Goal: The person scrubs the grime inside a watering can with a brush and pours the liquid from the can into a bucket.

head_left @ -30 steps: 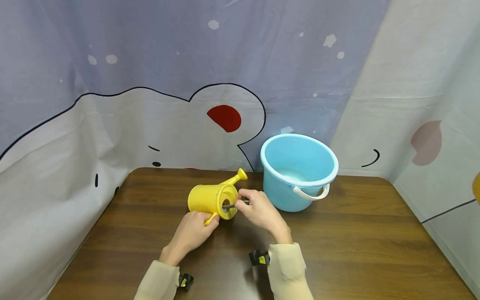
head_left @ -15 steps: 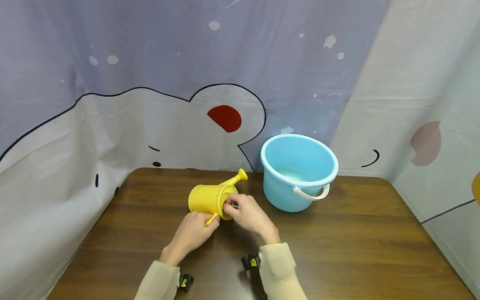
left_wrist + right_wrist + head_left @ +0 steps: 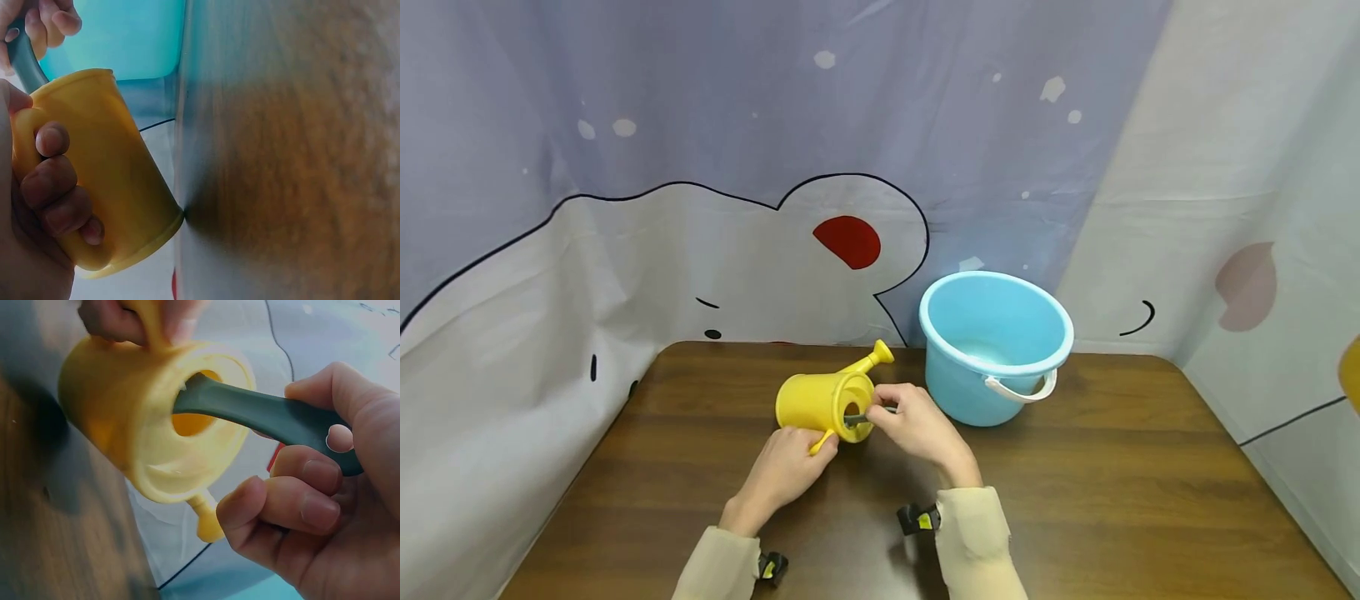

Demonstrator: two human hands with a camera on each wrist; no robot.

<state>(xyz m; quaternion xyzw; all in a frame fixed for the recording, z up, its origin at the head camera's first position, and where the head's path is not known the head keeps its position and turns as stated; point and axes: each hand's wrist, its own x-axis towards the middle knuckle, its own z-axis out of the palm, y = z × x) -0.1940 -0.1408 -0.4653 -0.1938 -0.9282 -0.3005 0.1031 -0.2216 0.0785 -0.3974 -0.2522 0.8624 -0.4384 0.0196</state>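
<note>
A yellow watering can [image 3: 808,400] is tipped on its side, its opening facing right and its spout pointing up to the right. My left hand [image 3: 786,467] grips the can's handle [image 3: 28,140], fingers curled round it in the left wrist view. Between thumb and fingers, my right hand [image 3: 921,425] pinches a flat, dark green handle [image 3: 269,412] with a hole near its end. That handle reaches through the can's round opening. Whatever is on its far end is hidden inside the can.
A light blue bucket [image 3: 973,392] with a white carrying handle [image 3: 1022,392] stands just behind and right of the right hand. Underneath is a brown wooden table [image 3: 1112,500], backed by a printed curtain [image 3: 737,258].
The right hand pushed the green handle deeper into the can, then drew back to the right, so more of the handle shows again. The left hand and can stay almost still.
</note>
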